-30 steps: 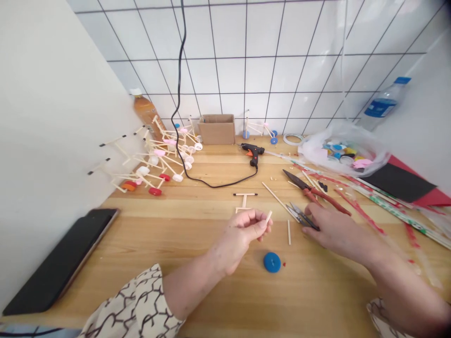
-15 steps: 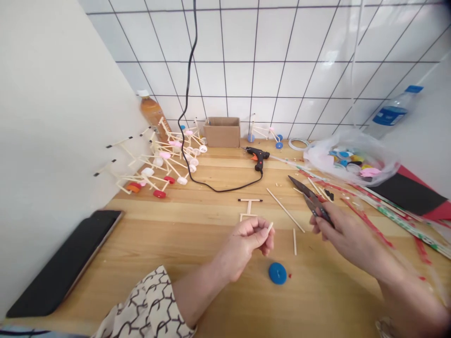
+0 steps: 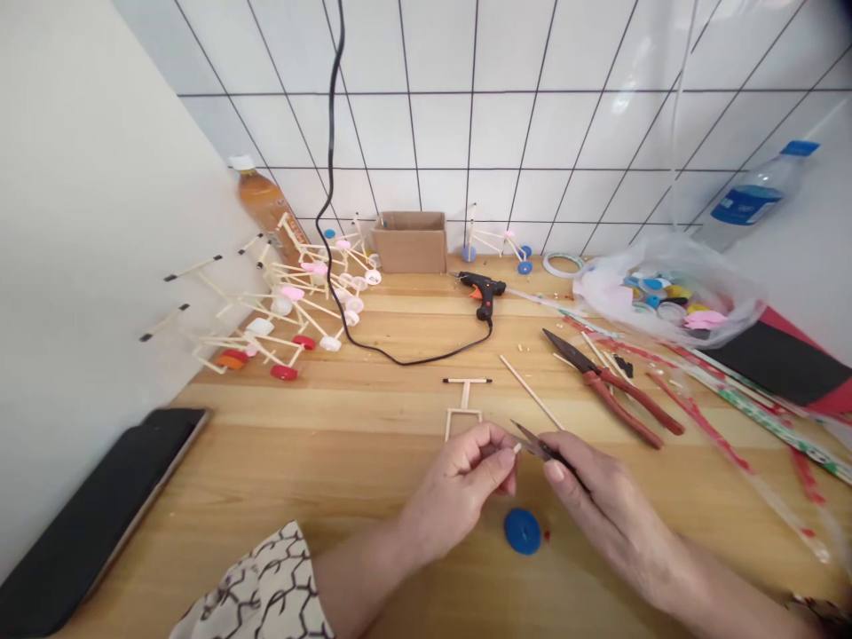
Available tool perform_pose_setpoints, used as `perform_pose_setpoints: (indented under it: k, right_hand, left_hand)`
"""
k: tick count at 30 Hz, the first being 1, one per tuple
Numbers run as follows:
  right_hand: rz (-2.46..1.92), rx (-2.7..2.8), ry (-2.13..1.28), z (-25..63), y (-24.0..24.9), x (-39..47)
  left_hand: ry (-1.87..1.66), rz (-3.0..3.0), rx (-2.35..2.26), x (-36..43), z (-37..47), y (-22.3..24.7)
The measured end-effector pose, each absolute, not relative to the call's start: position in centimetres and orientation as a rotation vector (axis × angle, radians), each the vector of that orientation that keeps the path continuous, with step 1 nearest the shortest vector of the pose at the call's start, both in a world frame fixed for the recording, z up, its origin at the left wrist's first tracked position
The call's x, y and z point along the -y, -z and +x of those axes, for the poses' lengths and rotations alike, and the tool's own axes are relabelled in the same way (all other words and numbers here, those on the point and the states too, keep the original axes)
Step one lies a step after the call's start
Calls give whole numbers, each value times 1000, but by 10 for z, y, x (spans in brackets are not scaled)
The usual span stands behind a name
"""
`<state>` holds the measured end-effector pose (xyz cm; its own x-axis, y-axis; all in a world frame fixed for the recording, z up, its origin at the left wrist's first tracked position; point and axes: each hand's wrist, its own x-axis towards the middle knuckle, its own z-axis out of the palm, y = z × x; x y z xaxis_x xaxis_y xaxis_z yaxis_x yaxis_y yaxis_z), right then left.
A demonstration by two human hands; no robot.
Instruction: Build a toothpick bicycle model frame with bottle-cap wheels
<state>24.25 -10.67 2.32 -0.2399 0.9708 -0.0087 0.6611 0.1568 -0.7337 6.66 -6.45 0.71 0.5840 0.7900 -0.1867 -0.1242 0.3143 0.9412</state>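
Left hand point(image 3: 469, 484) grips stick point(image 3: 517, 449); right hand point(image 3: 599, 501) grasps snips point(image 3: 542, 448), blades beside it. Blue disc point(image 3: 522, 531) lies on surface point(image 3: 280, 461).

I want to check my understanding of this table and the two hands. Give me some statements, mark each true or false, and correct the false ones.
1. The left hand holds a short pale stick. True.
2. The right hand holds the red-handled pliers. False: it holds small scissors; the pliers lie on the table.
3. The blue disc is nearer to the camera than the glue gun. True.
4. The glue gun is inside the cardboard box. False: it lies on the table, outside the box.
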Motion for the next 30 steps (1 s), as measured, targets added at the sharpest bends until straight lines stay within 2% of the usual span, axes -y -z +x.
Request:
perform_pose_setpoints:
  k: [10, 30]
  right_hand:
    - [-1390, 1985, -831, 238, -24, 112]
    - [-1361, 1996, -745, 240, -23, 113]
  left_hand:
    - [-669, 1134, -701, 66, 66, -13]
    - [-703, 1206, -724, 66, 65, -17]
